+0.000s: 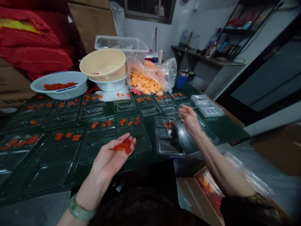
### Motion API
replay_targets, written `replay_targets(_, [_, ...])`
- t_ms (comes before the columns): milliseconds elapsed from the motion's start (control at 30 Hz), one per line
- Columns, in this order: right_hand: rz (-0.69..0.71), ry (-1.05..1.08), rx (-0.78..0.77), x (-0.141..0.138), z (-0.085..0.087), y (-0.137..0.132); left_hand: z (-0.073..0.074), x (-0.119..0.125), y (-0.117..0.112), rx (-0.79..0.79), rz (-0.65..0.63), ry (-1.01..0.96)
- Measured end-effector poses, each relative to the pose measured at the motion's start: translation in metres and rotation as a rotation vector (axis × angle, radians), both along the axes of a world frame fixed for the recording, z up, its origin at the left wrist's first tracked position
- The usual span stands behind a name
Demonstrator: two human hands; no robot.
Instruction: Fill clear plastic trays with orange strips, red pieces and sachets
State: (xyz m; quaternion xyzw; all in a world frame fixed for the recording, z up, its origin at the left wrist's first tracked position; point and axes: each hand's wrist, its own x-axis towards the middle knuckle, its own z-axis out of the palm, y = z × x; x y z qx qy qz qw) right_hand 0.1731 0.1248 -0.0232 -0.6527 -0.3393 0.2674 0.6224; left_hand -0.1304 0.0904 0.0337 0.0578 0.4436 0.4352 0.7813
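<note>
My left hand (109,155) is palm up, low over a clear plastic compartment tray (56,169), cupping a small pile of orange-red food pieces (123,146). My right hand (190,119) hangs palm down, fingers loosely curled, with nothing visible in it. It is above a dark tray (164,146) that has a few orange-red pieces in one compartment. Several more clear trays cover the green tabletop (150,158), and many of their compartments hold similar pieces. Part of the tray under my right forearm is hidden.
A white basin (58,84) of orange-red pieces, a beige bowl (103,64) tilted on a white bowl (110,85), and a plastic bag (144,78) of paler pieces stand at the back. A blue cup (181,80) and stacked trays (207,106) are right; a cardboard box (199,194) sits below.
</note>
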Motion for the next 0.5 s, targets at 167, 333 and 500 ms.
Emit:
replay_targets(167, [-0.007, 0.073, -0.103, 0.003, 0.013, -0.002, -0.003, -0.007, -0.005, 0.008, -0.076, -0.079])
replay_targets(333, [0.053, -0.143, -0.249, -0.012, 0.005, -0.003, -0.013, -0.017, -0.014, 0.121, -0.137, -0.111])
replay_targets(500, [0.090, -0.467, -0.465, -0.022, -0.003, -0.008, -0.019, -0.024, -0.019, 0.146, -0.153, -0.139])
